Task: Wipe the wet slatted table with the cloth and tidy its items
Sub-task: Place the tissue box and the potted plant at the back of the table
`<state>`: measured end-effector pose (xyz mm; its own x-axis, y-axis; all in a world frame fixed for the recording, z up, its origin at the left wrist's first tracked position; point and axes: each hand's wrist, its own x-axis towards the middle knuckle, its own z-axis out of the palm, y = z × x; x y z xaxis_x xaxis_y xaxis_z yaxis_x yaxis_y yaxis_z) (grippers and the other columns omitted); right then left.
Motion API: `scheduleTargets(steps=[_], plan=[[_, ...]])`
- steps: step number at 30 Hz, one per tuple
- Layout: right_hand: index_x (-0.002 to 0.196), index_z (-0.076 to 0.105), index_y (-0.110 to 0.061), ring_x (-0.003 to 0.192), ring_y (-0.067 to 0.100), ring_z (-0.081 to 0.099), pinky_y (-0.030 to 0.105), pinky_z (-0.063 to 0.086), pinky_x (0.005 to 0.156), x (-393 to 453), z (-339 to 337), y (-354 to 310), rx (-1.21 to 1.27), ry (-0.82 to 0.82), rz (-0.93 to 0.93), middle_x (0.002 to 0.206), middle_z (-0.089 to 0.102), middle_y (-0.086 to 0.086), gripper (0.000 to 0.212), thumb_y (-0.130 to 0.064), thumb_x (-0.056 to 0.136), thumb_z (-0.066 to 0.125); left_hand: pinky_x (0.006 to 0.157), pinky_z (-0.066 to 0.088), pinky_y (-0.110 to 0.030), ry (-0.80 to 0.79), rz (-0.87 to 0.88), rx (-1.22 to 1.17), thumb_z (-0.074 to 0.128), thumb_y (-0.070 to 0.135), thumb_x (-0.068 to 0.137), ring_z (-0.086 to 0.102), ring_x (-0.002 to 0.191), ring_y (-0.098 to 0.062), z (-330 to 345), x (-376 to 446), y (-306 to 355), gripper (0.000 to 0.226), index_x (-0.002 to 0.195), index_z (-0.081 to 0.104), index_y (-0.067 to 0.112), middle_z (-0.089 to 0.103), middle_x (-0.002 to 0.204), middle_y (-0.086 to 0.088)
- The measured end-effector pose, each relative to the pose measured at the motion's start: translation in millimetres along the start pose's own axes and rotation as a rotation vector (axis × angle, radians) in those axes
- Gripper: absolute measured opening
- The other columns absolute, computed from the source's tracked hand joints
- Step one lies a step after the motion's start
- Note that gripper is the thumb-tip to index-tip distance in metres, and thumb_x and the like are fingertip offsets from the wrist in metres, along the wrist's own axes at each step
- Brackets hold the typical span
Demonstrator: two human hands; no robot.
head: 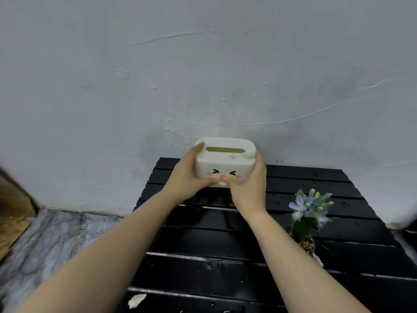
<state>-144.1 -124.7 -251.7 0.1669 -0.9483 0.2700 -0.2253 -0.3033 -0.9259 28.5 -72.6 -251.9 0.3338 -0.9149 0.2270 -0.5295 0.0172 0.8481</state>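
slatted table point(282, 236) wet | both hands point(222, 180) grip tissue box point(222, 161) | no legible writing

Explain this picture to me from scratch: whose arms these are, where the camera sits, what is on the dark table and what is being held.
There is no machine here. A person wears a wide-angle camera on the head, so you look forward and down along their own bare arms. Their left hand and right hand grip a cream tissue box with a cartoon face from both sides, at the far edge of a black slatted table near a grey wall. Whether the box rests on the slats or is lifted, I cannot tell. Water drops lie on the slats. To the right stands a small potted plant with blue flowers. A pale scrap lies near the front edge. No cloth is in view.
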Motion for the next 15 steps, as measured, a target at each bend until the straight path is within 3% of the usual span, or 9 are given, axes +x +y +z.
scheduleTargets(steps=[5, 7, 10, 11, 14, 15], plan=[[0.147, 0.027, -0.024, 0.137, 0.019, 0.029, 0.044, 0.041, 0.107, -1.4, -4.2, -17.8, -0.097, -0.001, -0.010, 0.147, 0.034, 0.002, 0.105, -0.017, 0.062, 0.088, 0.116, 0.038, -0.037, -0.026, -0.017, 0.057, 0.088, 0.040, 0.065, 0.038, 0.140, -0.006, -4.3, -3.8, 16.4, 0.112, 0.155, 0.021, 0.034, 0.037, 0.154, 0.011], [0.150, 0.019, -0.025, 0.145, 0.022, 0.017, 0.045, 0.038, 0.111, -8.4, -5.8, -28.1, -0.121, -0.011, -0.003, 0.155, 0.022, 0.007, 0.110, -0.028, 0.065, 0.089, 0.118, 0.032, -0.033, -0.013, -0.004, 0.088, 0.087, 0.044, 0.068, 0.032, 0.143, -0.005, -8.0, -7.4, 26.7, 0.112, 0.156, 0.019, 0.030, 0.032, 0.158, 0.011], [0.153, 0.009, -0.030, 0.150, 0.016, 0.002, 0.045, 0.034, 0.115, -27.1, -9.1, -46.9, -0.115, -0.072, -0.076, 0.163, 0.003, -0.001, 0.100, -0.028, 0.080, 0.079, 0.116, 0.028, -0.028, 0.033, 0.034, 0.145, 0.081, 0.043, 0.076, 0.030, 0.144, -0.007, -17.2, -18.8, 45.4, 0.100, 0.155, 0.024, 0.025, 0.032, 0.158, 0.009], [0.153, 0.008, -0.031, 0.150, 0.015, 0.003, 0.042, 0.034, 0.115, -35.2, -11.4, -54.1, -0.116, -0.090, -0.114, 0.163, 0.001, -0.003, 0.094, -0.026, 0.086, 0.074, 0.112, 0.032, -0.027, 0.063, 0.050, 0.171, 0.079, 0.040, 0.079, 0.035, 0.139, -0.008, -21.2, -24.4, 52.6, 0.090, 0.153, 0.029, 0.025, 0.037, 0.155, 0.009], [0.153, 0.013, -0.030, 0.148, 0.010, 0.010, 0.005, 0.027, 0.106, -65.9, -23.9, -78.5, -0.135, -0.126, -0.226, 0.163, 0.005, -0.004, 0.077, -0.020, 0.094, 0.062, 0.096, 0.049, -0.025, 0.162, 0.091, 0.197, 0.074, 0.031, 0.085, 0.051, 0.122, -0.008, -34.6, -49.2, 77.2, 0.058, 0.137, 0.050, 0.026, 0.051, 0.136, 0.009], [0.153, 0.018, -0.027, 0.147, 0.008, 0.014, 0.000, 0.024, 0.101, -78.1, -30.2, -87.5, -0.132, -0.132, -0.259, 0.163, 0.010, -0.003, 0.072, -0.018, 0.095, 0.060, 0.091, 0.052, -0.023, 0.188, 0.106, 0.185, 0.073, 0.030, 0.086, 0.055, 0.116, -0.007, -38.7, -60.0, 86.1, 0.050, 0.132, 0.055, 0.026, 0.053, 0.132, 0.010]])
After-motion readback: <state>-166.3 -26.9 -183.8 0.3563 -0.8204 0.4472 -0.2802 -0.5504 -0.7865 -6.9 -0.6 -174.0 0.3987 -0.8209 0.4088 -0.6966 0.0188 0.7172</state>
